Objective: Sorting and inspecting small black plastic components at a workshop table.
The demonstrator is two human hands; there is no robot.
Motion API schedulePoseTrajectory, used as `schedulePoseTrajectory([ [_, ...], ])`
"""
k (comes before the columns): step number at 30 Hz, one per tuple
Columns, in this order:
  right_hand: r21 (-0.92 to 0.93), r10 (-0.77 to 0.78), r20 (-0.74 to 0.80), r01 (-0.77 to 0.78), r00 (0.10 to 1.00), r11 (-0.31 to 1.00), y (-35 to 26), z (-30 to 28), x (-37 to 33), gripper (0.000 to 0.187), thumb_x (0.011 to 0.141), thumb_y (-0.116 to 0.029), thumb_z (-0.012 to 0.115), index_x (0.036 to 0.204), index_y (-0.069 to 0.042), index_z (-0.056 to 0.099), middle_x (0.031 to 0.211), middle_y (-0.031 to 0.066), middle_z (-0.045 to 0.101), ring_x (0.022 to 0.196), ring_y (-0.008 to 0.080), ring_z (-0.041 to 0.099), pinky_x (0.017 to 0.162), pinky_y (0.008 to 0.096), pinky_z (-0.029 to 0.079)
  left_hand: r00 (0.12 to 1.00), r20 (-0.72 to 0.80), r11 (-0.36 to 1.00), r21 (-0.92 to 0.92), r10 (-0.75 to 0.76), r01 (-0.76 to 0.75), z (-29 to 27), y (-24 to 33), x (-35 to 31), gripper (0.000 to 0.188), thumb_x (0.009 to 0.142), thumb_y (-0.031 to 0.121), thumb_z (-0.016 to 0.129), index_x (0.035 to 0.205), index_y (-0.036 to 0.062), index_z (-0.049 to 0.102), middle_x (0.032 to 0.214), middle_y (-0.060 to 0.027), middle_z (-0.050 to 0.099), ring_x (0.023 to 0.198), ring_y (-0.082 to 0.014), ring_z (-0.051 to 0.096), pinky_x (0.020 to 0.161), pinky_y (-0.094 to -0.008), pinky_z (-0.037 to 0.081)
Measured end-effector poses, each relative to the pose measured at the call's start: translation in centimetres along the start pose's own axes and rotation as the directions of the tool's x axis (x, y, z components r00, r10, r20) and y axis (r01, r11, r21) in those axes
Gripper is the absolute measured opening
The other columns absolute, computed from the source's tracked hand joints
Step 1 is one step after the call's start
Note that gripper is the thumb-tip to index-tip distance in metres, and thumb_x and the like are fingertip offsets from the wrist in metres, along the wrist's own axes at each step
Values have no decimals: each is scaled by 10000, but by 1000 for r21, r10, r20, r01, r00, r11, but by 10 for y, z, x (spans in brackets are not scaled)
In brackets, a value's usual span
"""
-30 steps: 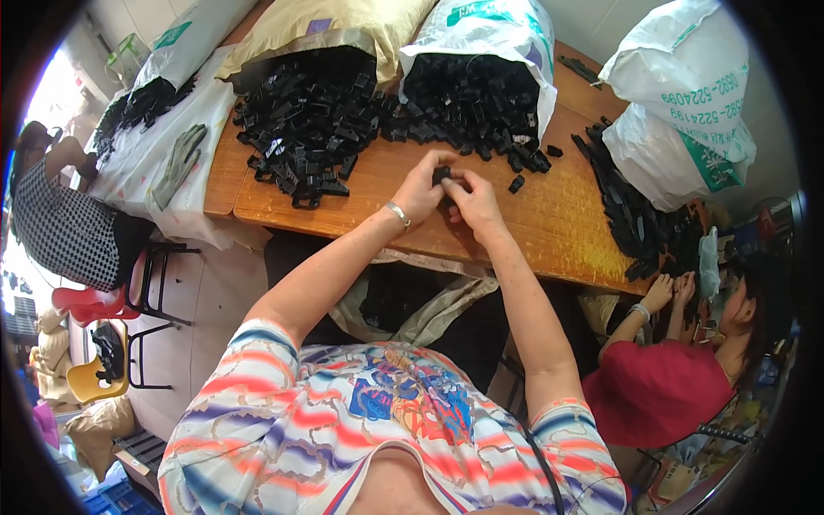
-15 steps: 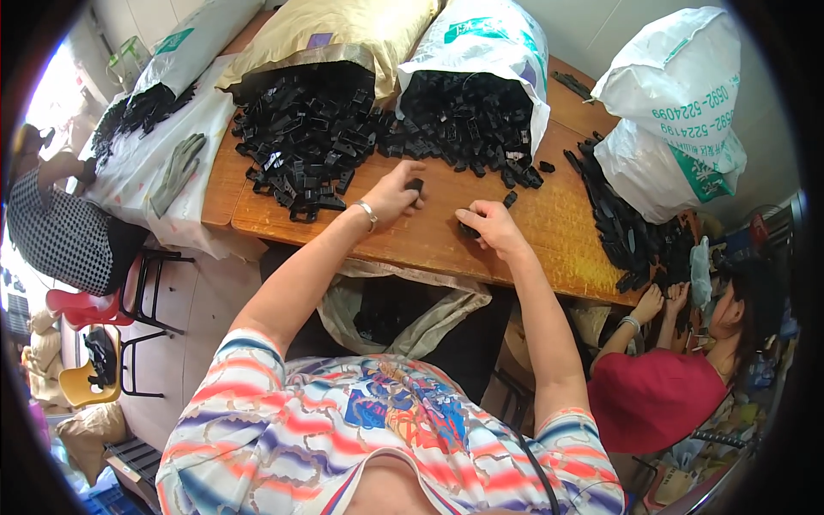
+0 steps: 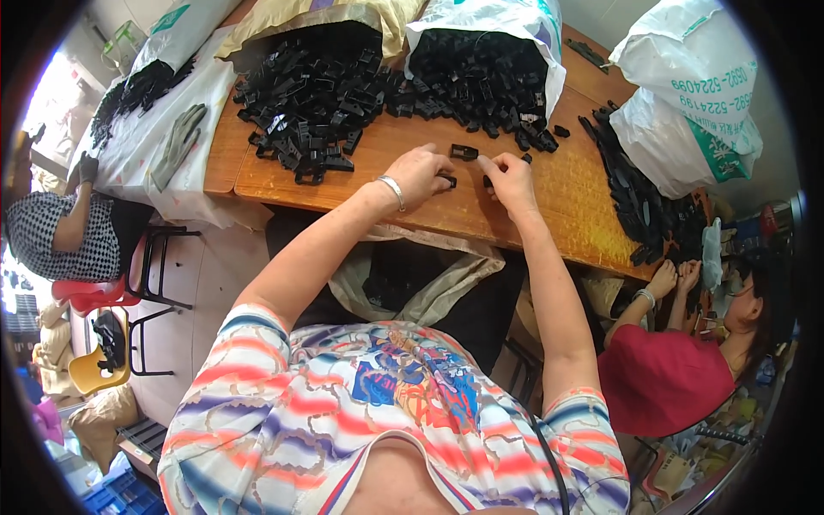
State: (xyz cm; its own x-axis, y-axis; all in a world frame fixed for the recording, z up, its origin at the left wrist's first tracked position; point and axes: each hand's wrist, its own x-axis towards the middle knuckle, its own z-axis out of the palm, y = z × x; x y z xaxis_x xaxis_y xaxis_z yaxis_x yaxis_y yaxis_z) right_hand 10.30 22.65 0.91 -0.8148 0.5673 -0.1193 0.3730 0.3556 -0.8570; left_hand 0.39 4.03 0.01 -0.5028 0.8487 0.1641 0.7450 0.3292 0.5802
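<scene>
My left hand, with a silver bracelet on its wrist, holds a small black plastic part at its fingertips over the wooden table. My right hand is close beside it, fingers pinched on another small black part. A loose black part lies on the table just beyond both hands. Behind them, two heaps of black plastic parts spill from a tan sack and a white sack.
A white bag sits at the table's right end beside a row of black parts. A person in red works at right; a person in a checked top sits at left. An open sack hangs below the table edge.
My hands were joined farther back by the white sack's heap, then parted. They are now together again, nearer the table's front edge, each with a small black part.
</scene>
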Motion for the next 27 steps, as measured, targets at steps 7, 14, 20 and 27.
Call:
schedulePoseTrajectory([
  [7, -54, -137, 27, 138, 990, 989, 17, -1, -13, 286, 889, -253, 698, 890, 31, 662, 763, 119, 659, 669, 210, 645, 640, 350, 512, 990, -138, 989, -149, -32, 11, 1, 1, -17, 336, 782, 141, 739, 1098, 44, 674, 1044, -157, 601, 976, -342, 605, 880, -402, 500],
  [14, -315, -348, 33, 340, 937, 886, 18, -13, -24, 254, 876, -258, 682, 946, -14, 688, 971, 179, 649, 909, 341, 636, 802, 408, 503, 962, -270, 999, -43, -38, 28, 10, -3, -29, 377, 744, 120, 776, 1094, 47, 654, 1076, -125, 586, 1065, -318, 545, 931, -383, 473],
  [20, -427, -443, 120, 449, 888, 785, 21, -21, -31, 224, 816, -114, 737, 1001, -1, 683, 958, 154, 649, 806, 285, 649, 739, 366, 522, 962, -260, 996, -18, -86, 84, 12, 0, -25, 314, 748, 124, 770, 1036, 44, 671, 1044, -117, 587, 1030, -310, 547, 918, -387, 473],
  [27, -246, -613, 109, 619, 783, 746, -8, 13, -34, 223, 749, -46, 759, 962, -17, 699, 912, 149, 641, 815, 322, 647, 727, 374, 530, 972, -218, 996, -29, -88, 84, 10, -3, -22, 271, 757, 132, 759, 1011, 62, 698, 1009, -106, 593, 1025, -302, 549, 907, -389, 475],
])
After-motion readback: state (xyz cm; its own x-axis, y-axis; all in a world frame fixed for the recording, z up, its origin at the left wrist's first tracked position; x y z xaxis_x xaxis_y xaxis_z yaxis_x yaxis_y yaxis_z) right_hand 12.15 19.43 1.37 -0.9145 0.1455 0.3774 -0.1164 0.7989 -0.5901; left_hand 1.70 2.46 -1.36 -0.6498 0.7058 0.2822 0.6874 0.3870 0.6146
